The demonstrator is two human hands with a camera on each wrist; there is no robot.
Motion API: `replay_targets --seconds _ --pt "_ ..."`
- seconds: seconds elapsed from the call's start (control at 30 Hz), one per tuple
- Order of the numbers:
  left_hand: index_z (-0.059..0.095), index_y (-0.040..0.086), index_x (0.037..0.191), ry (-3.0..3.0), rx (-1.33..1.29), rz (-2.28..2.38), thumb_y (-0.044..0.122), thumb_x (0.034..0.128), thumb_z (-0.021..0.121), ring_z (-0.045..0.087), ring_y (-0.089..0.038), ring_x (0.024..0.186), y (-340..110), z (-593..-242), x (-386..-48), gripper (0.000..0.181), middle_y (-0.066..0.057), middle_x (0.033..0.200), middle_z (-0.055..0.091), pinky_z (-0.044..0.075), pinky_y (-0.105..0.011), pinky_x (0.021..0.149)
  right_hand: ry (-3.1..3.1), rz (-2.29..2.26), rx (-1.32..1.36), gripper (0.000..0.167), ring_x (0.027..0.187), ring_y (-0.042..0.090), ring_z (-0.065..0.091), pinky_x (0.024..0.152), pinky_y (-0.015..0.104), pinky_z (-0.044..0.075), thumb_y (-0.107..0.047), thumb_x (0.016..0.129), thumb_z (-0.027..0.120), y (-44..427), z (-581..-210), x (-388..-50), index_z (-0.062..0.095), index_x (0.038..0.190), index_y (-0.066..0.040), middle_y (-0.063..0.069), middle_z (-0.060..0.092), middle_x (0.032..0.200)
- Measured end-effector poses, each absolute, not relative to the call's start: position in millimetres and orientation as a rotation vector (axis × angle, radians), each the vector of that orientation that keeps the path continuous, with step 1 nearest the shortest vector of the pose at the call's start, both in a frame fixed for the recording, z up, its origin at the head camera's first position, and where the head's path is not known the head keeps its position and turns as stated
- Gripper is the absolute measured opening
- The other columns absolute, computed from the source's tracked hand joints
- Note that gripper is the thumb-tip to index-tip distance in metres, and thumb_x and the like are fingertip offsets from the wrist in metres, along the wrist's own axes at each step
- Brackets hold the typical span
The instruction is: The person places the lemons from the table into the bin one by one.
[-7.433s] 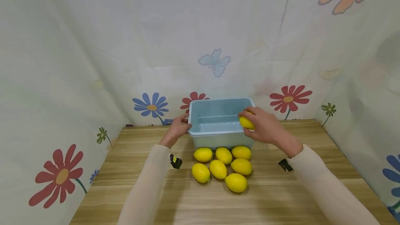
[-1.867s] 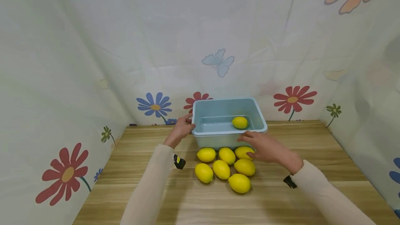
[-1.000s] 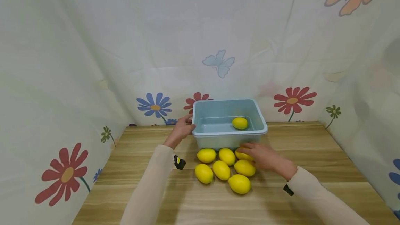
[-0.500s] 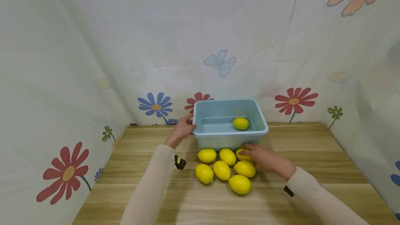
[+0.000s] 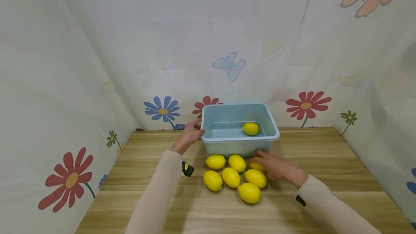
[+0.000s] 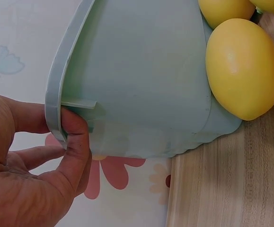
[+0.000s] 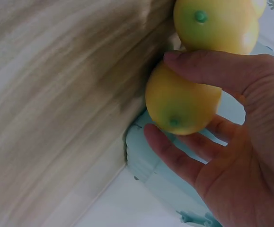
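Yellow lemon (image 5: 256, 164) at the right hand (image 5: 276, 165): thumb on one side, fingers curled round the other, a grip at the front of the box, near its right corner. Whether the fruit has lifted off the wood cannot be told. Left hand (image 5: 188, 136) pinches the rim of the pale blue box (image 5: 240, 139) at its left end, apparently steadying it.

Beside the gripped fruit, six further lemons (image 5: 231, 177) lie close together on the table, in front of the box. One loose lemon (image 5: 250, 129) rests inside, toward the right end of the floor.

Step in hand, as judged: taking hold of a single lemon. The next move would call for a firm hold and a straight rise, clear of the box wall and the adjoining fruit.

Beyond stands a pale sheet (image 5: 182, 46) printed with flowers and butterflies, behind the table (image 5: 312, 147).
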State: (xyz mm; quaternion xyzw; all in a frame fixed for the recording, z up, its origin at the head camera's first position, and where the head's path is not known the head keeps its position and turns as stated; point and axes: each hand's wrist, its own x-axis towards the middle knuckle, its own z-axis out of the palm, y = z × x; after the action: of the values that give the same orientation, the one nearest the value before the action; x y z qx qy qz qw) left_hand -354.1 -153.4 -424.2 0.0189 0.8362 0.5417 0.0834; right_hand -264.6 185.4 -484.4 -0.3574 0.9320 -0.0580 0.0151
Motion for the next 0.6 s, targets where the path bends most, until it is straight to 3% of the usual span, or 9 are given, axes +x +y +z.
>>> replay_targets --seconds 0.6 --pt "0.041 0.016 0.149 2.483 0.060 1.633 0.011 0.0964 0.057 0.061 -0.030 0.108 -154 -422 -350 0.055 -0.017 0.132 0.056 0.057 -0.039 0.091 2.915 -0.243 -1.110 0.053 0.093 0.021 0.053 0.090 0.047 0.054 0.000 0.080 0.075 190 -501 -272 0.061 0.128 -0.018 0.005 0.056 0.112"
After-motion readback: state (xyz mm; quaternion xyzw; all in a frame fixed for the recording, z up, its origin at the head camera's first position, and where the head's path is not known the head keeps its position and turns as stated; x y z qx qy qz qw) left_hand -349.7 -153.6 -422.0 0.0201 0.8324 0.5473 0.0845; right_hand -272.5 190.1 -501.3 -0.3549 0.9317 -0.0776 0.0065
